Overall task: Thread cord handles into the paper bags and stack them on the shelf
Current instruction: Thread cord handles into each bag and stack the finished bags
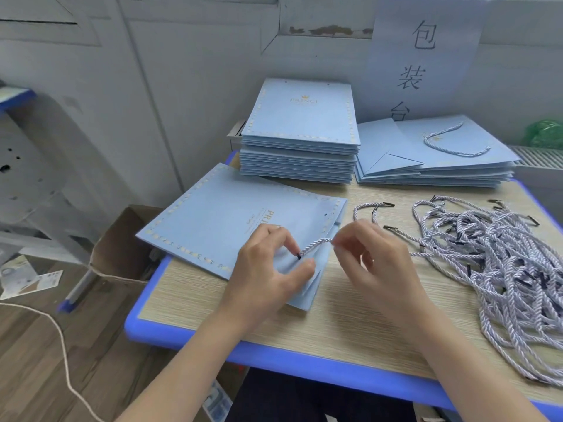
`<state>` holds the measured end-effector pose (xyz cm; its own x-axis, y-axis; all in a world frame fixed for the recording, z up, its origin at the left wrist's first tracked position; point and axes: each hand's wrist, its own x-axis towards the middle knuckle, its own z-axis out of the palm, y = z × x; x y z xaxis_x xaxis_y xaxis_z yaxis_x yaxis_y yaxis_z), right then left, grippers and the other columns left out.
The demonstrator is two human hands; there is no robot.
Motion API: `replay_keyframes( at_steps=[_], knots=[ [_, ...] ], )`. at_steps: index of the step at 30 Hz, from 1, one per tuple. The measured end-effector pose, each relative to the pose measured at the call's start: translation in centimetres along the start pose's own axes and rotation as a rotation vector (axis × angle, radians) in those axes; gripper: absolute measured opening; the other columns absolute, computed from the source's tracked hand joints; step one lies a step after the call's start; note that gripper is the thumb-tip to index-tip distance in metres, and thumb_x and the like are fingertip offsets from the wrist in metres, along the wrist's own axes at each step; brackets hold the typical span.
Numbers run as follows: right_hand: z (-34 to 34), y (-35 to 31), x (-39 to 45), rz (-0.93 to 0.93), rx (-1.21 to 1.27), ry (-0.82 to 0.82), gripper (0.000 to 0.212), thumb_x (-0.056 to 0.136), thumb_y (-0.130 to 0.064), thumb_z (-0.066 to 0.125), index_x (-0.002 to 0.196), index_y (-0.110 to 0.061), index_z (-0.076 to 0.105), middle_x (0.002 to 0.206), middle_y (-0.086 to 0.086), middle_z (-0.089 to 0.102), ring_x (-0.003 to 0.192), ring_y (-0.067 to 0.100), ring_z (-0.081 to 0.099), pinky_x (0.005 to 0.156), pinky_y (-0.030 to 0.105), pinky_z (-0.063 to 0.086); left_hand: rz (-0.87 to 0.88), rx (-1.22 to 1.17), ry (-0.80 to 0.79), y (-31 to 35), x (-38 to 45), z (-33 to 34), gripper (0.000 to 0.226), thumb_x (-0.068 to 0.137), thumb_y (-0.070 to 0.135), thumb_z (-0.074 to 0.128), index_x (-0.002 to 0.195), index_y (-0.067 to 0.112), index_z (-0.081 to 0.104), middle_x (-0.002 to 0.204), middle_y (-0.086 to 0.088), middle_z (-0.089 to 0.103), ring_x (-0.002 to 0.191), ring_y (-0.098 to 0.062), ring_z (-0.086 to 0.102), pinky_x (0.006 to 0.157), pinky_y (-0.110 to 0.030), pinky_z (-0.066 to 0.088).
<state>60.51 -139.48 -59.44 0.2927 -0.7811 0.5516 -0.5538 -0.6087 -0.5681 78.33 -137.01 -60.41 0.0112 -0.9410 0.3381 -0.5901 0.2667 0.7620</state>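
Note:
A flat light-blue paper bag (219, 220) with a gold dotted border lies on the table, its open top toward the right. My left hand (268, 269) pinches the bag's top edge beside a punched hole. A white twisted cord (315, 245) runs from that hole to my right hand (371, 257), which pinches its other end just right of the bag. A large tangled heap of cord handles (499, 269) with dark tips lies at the right.
At the back stand a stack of bags without handles (300, 141) and a stack of corded bags (438, 159). The table has a blue rim (274, 357). A cardboard box (122, 248) sits on the floor at left.

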Motion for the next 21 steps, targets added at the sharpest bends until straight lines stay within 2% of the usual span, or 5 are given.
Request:
replay_keyframes(
  at_steps=[7,9,14,18,21],
  knots=[
    [1.2,-1.8,1.0,0.138,-0.094,-0.263,0.028,0.086,-0.039,0.054,0.076,-0.018,0.071,0.054,-0.013,0.050,0.053,0.006,0.044,0.055,0.027,0.037,0.000,-0.022,0.037,-0.7,0.2,0.0,0.038,0.076,0.047,0.052,0.059,0.016,0.064,0.088,0.012,0.062,0.089,0.003,0.056,0.074,-0.001,0.033],
    [1.6,-2.0,1.3,0.208,-0.051,-0.322,0.019,0.087,-0.031,0.060,0.077,-0.019,0.071,0.054,-0.012,0.051,0.056,0.006,0.046,0.058,0.027,0.037,-0.002,-0.030,0.036,-0.6,0.3,0.1,0.031,0.076,0.045,0.054,0.062,0.019,0.063,0.090,0.011,0.062,0.092,0.003,0.056,0.075,0.000,0.032],
    [0.5,-1.3,1.3,0.275,-0.055,-0.356,0.020,0.083,-0.020,0.064,0.064,-0.021,0.058,0.050,-0.010,0.047,0.052,0.006,0.041,0.058,0.031,0.035,0.008,0.028,0.024,-0.2,0.5,-0.2,0.052,0.065,0.055,0.047,0.099,0.020,0.066,0.098,0.018,0.059,0.098,0.006,0.051,0.082,0.001,0.030],
    [-2.3,1.0,1.0,0.382,-0.131,-0.262,0.021,0.080,-0.017,0.064,0.061,-0.022,0.056,0.052,-0.008,0.051,0.055,0.007,0.046,0.057,0.028,0.035,0.030,0.313,-0.177,-1.2,0.8,-0.9,0.087,0.055,0.064,0.029,0.131,0.029,0.051,0.142,0.013,0.041,0.131,-0.004,0.029,0.105,-0.015,0.014],
    [-3.2,2.1,0.4,0.407,-0.174,-0.213,0.026,0.082,-0.020,0.062,0.057,-0.021,0.053,0.050,-0.007,0.049,0.056,0.014,0.046,0.056,0.030,0.035,-0.007,0.424,-0.215,-1.4,1.2,-1.3,0.094,0.055,0.072,0.019,0.136,0.034,0.045,0.148,0.018,0.032,0.134,-0.003,0.023,0.105,-0.019,0.011]
  ],
)
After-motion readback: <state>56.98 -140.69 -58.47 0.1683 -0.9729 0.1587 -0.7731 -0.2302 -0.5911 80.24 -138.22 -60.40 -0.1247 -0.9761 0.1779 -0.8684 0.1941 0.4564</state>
